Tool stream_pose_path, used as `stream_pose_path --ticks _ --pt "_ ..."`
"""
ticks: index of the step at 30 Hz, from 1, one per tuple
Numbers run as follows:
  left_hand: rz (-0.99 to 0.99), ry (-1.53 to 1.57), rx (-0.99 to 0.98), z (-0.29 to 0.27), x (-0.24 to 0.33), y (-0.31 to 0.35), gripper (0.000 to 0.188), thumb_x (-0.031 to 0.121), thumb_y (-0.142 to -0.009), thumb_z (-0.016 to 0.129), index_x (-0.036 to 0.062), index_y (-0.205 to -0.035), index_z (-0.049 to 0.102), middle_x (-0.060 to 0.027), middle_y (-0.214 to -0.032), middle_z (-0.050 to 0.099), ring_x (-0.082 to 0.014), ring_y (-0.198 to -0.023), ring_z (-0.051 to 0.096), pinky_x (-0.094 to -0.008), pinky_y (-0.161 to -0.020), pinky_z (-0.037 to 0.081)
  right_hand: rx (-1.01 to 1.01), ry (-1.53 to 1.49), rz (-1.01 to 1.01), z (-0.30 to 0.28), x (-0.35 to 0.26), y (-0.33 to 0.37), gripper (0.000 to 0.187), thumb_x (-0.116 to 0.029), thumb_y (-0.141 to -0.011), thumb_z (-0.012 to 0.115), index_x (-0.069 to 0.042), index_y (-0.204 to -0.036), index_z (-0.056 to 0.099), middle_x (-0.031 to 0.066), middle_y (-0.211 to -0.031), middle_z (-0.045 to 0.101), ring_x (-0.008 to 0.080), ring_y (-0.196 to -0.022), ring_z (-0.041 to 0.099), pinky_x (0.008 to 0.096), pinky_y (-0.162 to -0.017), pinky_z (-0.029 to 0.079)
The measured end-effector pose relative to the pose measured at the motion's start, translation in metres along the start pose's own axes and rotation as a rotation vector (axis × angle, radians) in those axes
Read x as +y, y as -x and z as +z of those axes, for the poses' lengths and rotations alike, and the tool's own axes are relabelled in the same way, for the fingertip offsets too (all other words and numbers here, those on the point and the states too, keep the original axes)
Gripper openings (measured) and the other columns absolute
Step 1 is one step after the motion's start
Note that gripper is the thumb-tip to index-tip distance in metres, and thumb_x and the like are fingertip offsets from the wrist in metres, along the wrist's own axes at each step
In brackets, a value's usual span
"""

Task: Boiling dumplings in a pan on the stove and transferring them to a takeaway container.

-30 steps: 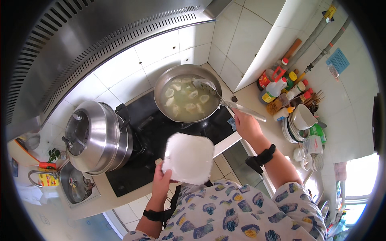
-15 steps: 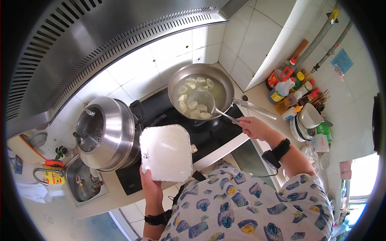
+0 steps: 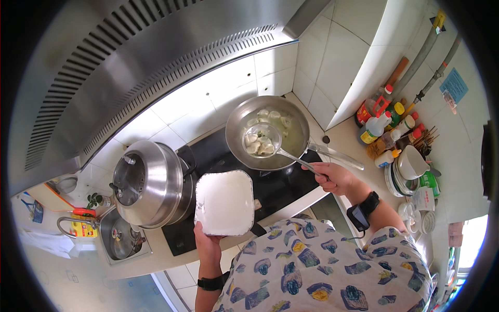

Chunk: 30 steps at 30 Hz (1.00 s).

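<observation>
My right hand [image 3: 335, 177] is closed round the handle of a metal ladle [image 3: 280, 135]. Its bowl holds several dumplings [image 3: 260, 144] and is over the wok [image 3: 236, 117]. More dumplings [image 3: 273, 115] lie in the cloudy water behind the ladle. The wok's long metal handle points right, just above my right hand. With my left hand [image 3: 208, 243] I grip a white square bowl [image 3: 224, 203] by its near left edge. It appears empty and is held above the front of the black cooktop [image 3: 280, 195], to the left of the ladle.
A large lidded steel pot [image 3: 150, 182] stands left of the bowl, and the sink [image 3: 122, 236] lies beyond it. Bottles [image 3: 377, 127] and stacked bowls [image 3: 410, 164] crowd the right counter. The slotted range hood [image 3: 156, 57] overhangs the stove.
Dumplings that lay about the ladle in the water are now gathered in its bowl, which looks raised. The bowl in my left hand stays beside the wok; the whole view has shifted slightly.
</observation>
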<state>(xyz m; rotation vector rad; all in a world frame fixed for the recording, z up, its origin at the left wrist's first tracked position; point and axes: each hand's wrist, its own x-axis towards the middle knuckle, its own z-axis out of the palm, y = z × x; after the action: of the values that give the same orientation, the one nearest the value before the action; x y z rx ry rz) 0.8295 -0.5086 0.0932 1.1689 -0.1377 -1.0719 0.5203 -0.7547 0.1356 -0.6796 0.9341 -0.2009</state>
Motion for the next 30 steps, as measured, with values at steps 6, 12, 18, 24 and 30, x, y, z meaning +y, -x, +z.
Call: stream_pose_path --ticks 6,12,18,24,30 --pt "0.062 -0.081 0.027 0.026 -0.01 -0.022 0.048 0.034 -0.099 0.032 0.0049 -0.136 0.041 -0.014 -0.126 0.057 -0.026 -0.106 0.062 -0.038 -0.081 0.056 -0.002 -0.07 -0.14 -0.004 0.008 0.0 0.031 -0.015 -0.1 0.039 -0.009 -0.128 0.051 -0.0035 -0.063 0.04 0.0032 -0.04 0.024 0.0179 -0.035 0.02" --pt "0.127 -0.166 -0.018 0.053 -0.004 -0.033 0.05 0.028 -0.097 0.038 0.0032 -0.139 0.033 -0.0151 -0.12 0.057 -0.0259 -0.095 0.064 -0.0359 -0.073 0.056 0.113 -0.088 -0.174 -0.004 0.011 -0.003 0.032 -0.019 -0.101 0.043 -0.009 -0.13 0.052 -0.004 -0.063 0.04 0.0034 -0.039 0.026 0.0179 -0.035 0.022" --pt "0.081 -0.132 -0.036 0.062 -0.005 -0.04 0.052 0.026 -0.095 0.04 0.0037 -0.14 0.031 -0.015 -0.121 0.057 -0.0255 -0.097 0.064 -0.0357 -0.075 0.056 0.159 -0.041 -0.222 -0.012 0.011 0.001 0.033 -0.02 -0.102 0.042 -0.01 -0.132 0.051 -0.0042 -0.063 0.04 0.0035 -0.04 0.026 0.0194 -0.036 0.02" --pt "0.063 -0.111 -0.066 0.068 -0.01 -0.048 0.056 0.026 -0.092 0.044 0.0042 -0.141 0.03 -0.0153 -0.123 0.056 -0.0267 -0.1 0.064 -0.0364 -0.076 0.056 0.193 -0.018 -0.24 -0.007 0.013 0.01 0.034 -0.021 -0.102 0.043 -0.009 -0.132 0.051 -0.0047 -0.062 0.039 0.0035 -0.04 0.026 0.0197 -0.036 0.02" --pt "0.022 -0.111 -0.165 0.075 -0.012 -0.06 0.054 0.019 -0.094 0.044 0.0047 -0.142 0.025 -0.0162 -0.127 0.052 -0.027 -0.101 0.063 -0.0382 -0.08 0.057 0.196 0.047 -0.299 -0.006 0.008 0.019 0.033 -0.02 -0.102 0.042 -0.009 -0.132 0.052 -0.0056 -0.06 0.038 0.0029 -0.041 0.028 0.0192 -0.037 0.021"
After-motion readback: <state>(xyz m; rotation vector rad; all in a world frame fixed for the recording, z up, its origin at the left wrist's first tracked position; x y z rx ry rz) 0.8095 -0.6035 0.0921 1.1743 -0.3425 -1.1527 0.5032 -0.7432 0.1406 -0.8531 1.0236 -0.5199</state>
